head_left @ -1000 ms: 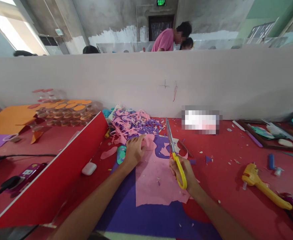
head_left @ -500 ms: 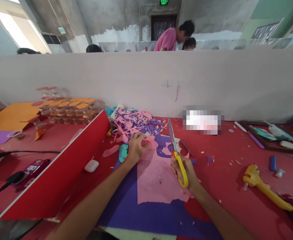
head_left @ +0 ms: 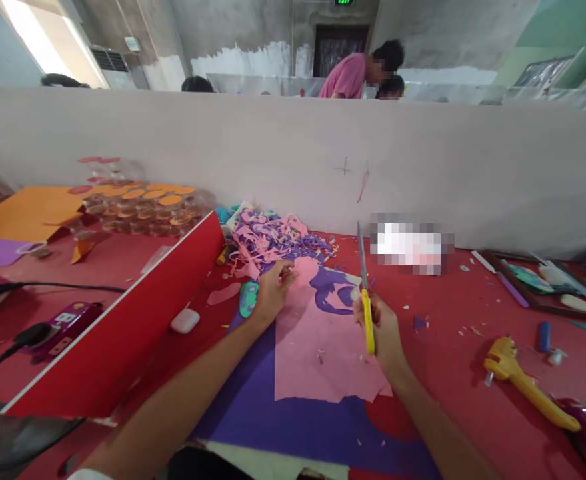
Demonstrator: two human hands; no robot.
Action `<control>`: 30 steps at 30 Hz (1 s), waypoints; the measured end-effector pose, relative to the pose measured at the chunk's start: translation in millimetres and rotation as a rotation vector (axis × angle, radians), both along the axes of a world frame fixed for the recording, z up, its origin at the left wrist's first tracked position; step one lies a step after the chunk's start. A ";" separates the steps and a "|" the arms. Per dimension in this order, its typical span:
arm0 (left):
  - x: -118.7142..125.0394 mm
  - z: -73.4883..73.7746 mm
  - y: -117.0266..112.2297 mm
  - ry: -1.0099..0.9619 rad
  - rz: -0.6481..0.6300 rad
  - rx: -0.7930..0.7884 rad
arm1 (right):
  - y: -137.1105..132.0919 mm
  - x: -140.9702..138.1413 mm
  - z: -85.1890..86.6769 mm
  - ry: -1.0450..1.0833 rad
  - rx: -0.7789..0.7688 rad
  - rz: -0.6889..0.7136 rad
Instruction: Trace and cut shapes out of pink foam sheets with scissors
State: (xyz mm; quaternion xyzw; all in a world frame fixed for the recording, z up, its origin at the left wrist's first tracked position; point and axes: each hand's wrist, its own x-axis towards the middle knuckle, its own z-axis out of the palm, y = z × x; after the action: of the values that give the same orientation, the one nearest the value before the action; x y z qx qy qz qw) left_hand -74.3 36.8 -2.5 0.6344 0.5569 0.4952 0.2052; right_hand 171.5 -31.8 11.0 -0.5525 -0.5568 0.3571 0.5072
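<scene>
My left hand [head_left: 273, 292] is closed, thumb and fingers pinching the edge of a rounded pink cut-out piece [head_left: 305, 271]. My right hand [head_left: 381, 328] is wrapped round the yellow handles of a pair of scissors [head_left: 367, 319]. Their blades point up and away and look closed, apart from the pink piece. Beneath both hands lies a large pink sheet [head_left: 313, 353] with a ragged lower edge, on top of a purple sheet [head_left: 267, 427]. A purple cut piece [head_left: 325, 301] with pink in its middle rests between the hands.
A heap of pink and purple scraps [head_left: 273, 233] lies against the white partition [head_left: 273, 147]. At left stand a red board [head_left: 137, 340] and orange-topped clear cups [head_left: 143, 210]. A yellow glue gun [head_left: 517, 380] is at right. Beyond the partition, a person in pink [head_left: 345, 75] leans over.
The scissors have turned more upright and shifted slightly right with my right hand. My left hand still pinches the pink piece. The whole view has shifted a little.
</scene>
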 end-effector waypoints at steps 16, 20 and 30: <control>0.0 0.2 -1.4 -0.020 -0.033 0.074 | 4.1 15.3 8.2 -0.604 -0.188 -0.087; 1.2 1.0 0.0 -0.012 -0.048 0.112 | 3.4 12.9 7.8 -0.596 -0.195 -0.077; 3.9 0.5 -4.6 0.129 -0.168 0.014 | 7.1 16.5 -0.9 -0.340 -0.098 -0.124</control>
State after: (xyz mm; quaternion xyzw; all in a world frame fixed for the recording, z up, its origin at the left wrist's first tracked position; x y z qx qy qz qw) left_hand -70.4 32.2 -2.0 0.7110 0.5102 0.4382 0.2054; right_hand 188.0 -24.7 10.1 -0.6623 -0.5813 0.2531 0.3992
